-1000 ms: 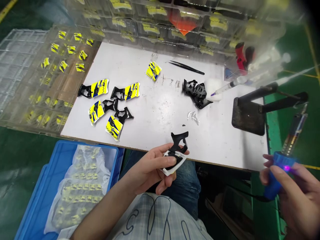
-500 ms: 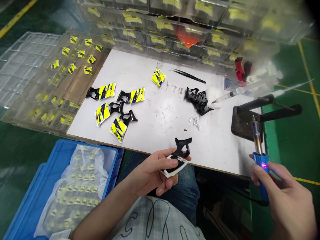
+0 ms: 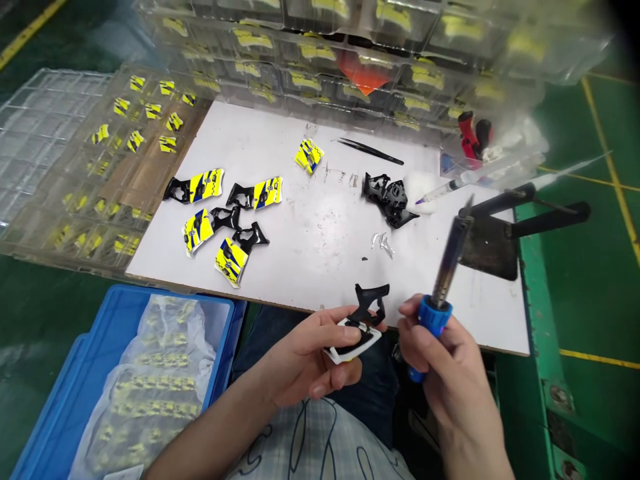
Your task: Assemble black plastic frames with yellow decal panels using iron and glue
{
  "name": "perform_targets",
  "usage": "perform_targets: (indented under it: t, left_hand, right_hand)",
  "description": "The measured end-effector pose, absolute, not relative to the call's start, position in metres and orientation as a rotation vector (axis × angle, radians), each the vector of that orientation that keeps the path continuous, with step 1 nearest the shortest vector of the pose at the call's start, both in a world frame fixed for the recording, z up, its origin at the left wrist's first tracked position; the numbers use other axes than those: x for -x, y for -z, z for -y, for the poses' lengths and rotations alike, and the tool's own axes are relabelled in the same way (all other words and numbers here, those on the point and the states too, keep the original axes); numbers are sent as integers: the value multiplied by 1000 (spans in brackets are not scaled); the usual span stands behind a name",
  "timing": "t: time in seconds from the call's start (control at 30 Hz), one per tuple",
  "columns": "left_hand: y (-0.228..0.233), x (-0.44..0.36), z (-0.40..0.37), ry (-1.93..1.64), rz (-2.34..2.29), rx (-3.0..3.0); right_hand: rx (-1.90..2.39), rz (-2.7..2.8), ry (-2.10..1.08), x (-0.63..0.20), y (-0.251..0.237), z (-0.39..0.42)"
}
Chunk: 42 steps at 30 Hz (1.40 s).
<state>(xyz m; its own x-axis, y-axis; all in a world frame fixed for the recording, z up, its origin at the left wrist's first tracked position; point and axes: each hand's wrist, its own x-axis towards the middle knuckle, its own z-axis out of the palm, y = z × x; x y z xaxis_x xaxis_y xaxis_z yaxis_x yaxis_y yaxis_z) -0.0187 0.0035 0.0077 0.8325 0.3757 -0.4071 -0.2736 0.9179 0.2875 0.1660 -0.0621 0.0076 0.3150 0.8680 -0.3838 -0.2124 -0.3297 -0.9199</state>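
My left hand (image 3: pixel 320 353) grips a small plastic part (image 3: pixel 371 303), black with a white-edged panel, its inner side turned up under my thumb. Closed around the blue handle of a soldering iron (image 3: pixel 434 317) is my right hand (image 3: pixel 445 373); the metal tip points up and away, apart from the part. On the white table, several joined parts with yellow-and-blue panels (image 3: pixel 206 185) lie at the left. A single yellow panel (image 3: pixel 309 156) rests near the back. Several black parts (image 3: pixel 387 199) are bunched at the right, with small silvery strips (image 3: pixel 383 244) in front of them.
Black tweezers (image 3: pixel 371 151) lie at the back. A syringe (image 3: pixel 445 190) and a black iron stand (image 3: pixel 493 247) are at the right. Clear compartment boxes (image 3: pixel 300 60) rise behind the table. A blue crate (image 3: pixel 115 300) with bagged yellow parts stands at lower left.
My right hand has brought the soldering iron leftward from beside the stand, nearer to my left hand. The left hand still holds the part. The view has shifted slightly.
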Motion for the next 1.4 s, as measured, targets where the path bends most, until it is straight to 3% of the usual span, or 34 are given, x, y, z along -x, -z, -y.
perform_targets:
  t: [0.33,0.43,0.6,0.73,1.1,1.4]
  left_hand:
    - [-1,13,0,-220,-346,-108]
    - [1,16,1,-207,-411,-340]
    - [-10,28,-2,-603,-864,-959]
    - [-20,26,1,-633,-1004,-1268]
    - [-25,7,-3,-478,-921,-505]
    - [-18,9,-3,-465,-895,-557]
  right_hand:
    - [1260,619,-1518,-157,-9,45]
    - [1316,549,-1486,-158,-11,48]
    - [1448,458,-1367,-161,-16,51]
    - [1470,416,-1423,-161,-17,50]
    - [1467,452,-1435,-161,-14,57]
    - [1517,491,-1360,-162,-11,57]
